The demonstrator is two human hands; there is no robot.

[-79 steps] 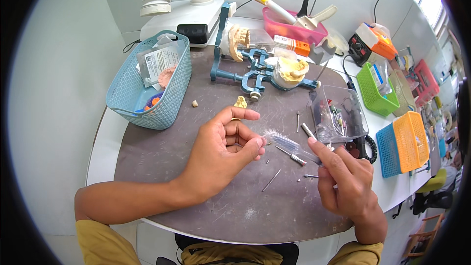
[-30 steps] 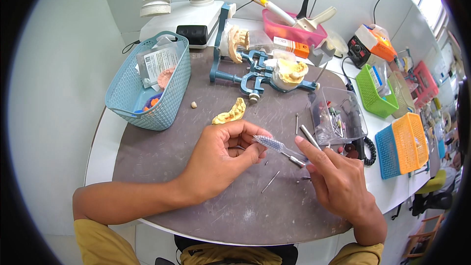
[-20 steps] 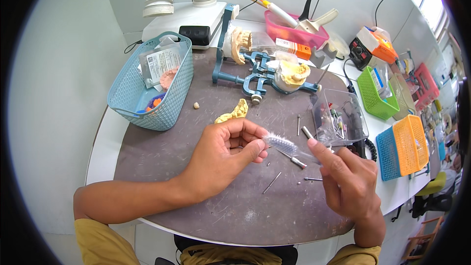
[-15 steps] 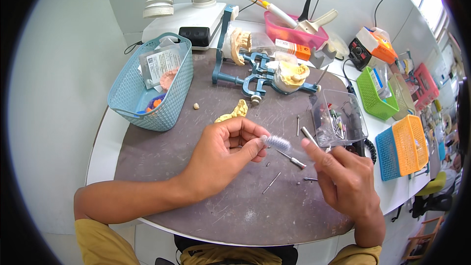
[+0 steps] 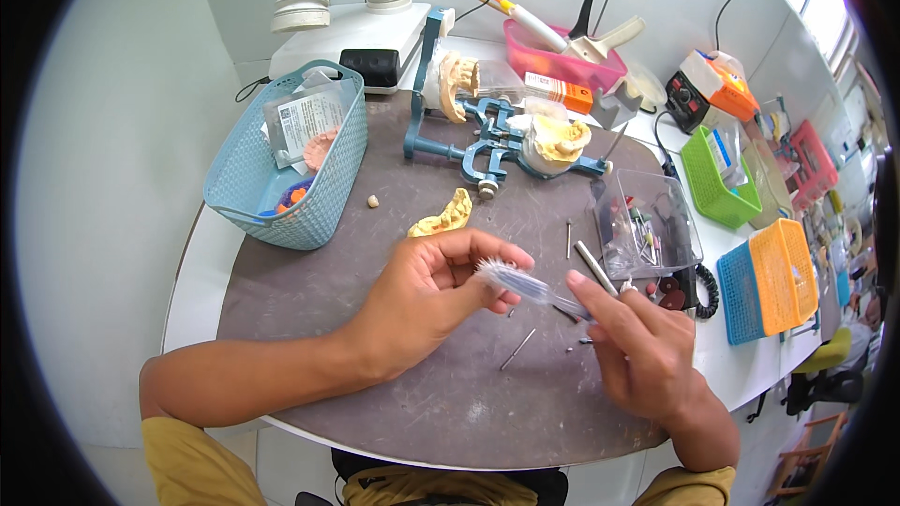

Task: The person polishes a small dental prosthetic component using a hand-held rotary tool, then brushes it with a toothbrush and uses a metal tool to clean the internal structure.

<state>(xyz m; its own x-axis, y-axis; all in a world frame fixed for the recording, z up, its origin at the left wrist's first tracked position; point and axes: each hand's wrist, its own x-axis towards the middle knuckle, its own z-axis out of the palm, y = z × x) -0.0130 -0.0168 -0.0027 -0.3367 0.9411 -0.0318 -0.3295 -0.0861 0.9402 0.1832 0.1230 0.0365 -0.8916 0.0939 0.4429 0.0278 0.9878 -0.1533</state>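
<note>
Your right hand [image 5: 642,347] pinches the clear-plastic, white-bristled brush [image 5: 520,283], probably light, stiff, best held by its handle [image 5: 566,304]; your left hand [image 5: 417,300] curls, around what I can't tell.

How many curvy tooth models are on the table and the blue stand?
3: a cream model on the stand, a yellow model farther right on it, and another yellow one on the table beyond the left hand. Some might be hidden.
</note>
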